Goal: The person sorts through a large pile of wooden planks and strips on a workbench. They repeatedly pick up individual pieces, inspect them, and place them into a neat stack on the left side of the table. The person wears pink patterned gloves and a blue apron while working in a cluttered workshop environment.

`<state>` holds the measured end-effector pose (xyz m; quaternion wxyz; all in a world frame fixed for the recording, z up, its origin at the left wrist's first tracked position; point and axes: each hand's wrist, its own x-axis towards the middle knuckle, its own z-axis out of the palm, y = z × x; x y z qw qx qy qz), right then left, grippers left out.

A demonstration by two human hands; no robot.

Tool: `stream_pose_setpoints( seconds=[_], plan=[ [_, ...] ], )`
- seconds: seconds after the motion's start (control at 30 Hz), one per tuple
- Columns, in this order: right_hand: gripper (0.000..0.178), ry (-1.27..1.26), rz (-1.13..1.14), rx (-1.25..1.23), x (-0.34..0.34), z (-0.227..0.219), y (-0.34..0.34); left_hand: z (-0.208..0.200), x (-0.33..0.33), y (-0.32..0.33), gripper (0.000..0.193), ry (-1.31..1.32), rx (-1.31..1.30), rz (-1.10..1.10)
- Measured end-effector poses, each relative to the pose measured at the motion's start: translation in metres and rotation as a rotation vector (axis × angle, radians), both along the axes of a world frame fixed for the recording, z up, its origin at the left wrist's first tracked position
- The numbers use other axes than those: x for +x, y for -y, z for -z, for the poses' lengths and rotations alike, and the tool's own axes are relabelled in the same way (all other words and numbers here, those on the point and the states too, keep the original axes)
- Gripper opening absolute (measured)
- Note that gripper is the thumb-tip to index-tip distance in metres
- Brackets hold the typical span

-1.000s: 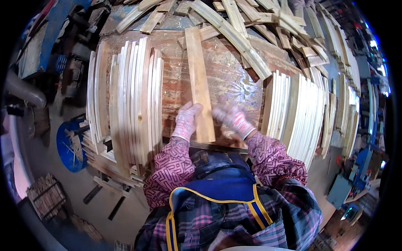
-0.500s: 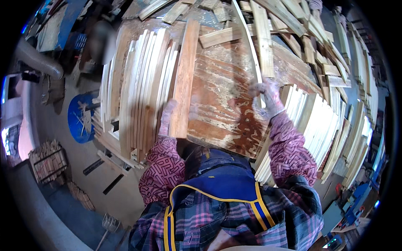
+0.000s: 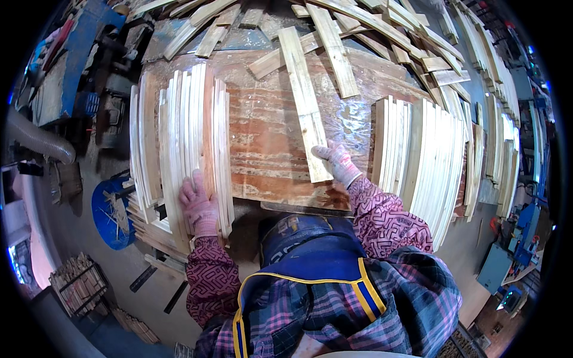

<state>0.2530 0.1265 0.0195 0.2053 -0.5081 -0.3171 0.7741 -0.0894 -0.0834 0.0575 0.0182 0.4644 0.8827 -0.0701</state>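
A pale wooden board (image 3: 304, 113) with a few knots lies aslant across the worktable, its near end in the gloved grip of my right hand (image 3: 339, 162). The thumb is over the board's face and the fingers are at its right edge. On the left, my gloved left hand (image 3: 200, 206) rests open on the near end of a row of boards stood on edge (image 3: 179, 131). A reddish board (image 3: 208, 128) stands within this row, just beside its fingers. Both hands wear whitish-pink gloves.
A second row of edge-standing boards (image 3: 433, 161) fills the table's right side. Loose boards (image 3: 382, 27) lie crisscrossed at the far side. The worn reddish-brown tabletop (image 3: 262, 137) shows between the rows. Off the left edge stand a blue tub (image 3: 110, 218) and a ribbed hose (image 3: 39, 140).
The reddish board by my left hand has moved left into the row, and that hand now lies on the boards. My right hand has brought its board leftward and turned its broad face up.
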Motion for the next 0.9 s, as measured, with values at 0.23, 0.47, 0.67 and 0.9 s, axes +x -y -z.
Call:
stream_pose_setpoints(
  seconds=[0.23, 0.47, 0.67, 0.9],
  plan=[
    [0.044, 0.481, -0.446, 0.418, 0.005, -0.008, 0.002, -0.034, 0.086, -0.144, 0.068, 0.038, 0.560, 0.456],
    [0.065, 0.889, -0.704, 1.435, 0.049, -0.080, -0.210, -0.103, 0.100, -0.207, 0.013, 0.179, 0.033, 0.497],
    [0.096, 1.304, -0.408, 1.174, 0.001, -0.073, -0.383, 0.008, 0.092, -0.093, 0.066, 0.196, -0.157, -0.276],
    [0.084, 1.177, -0.520, 1.132, -0.043, -0.045, -0.368, 0.017, 0.071, -0.120, 0.080, 0.114, -0.267, -0.370]
  ],
)
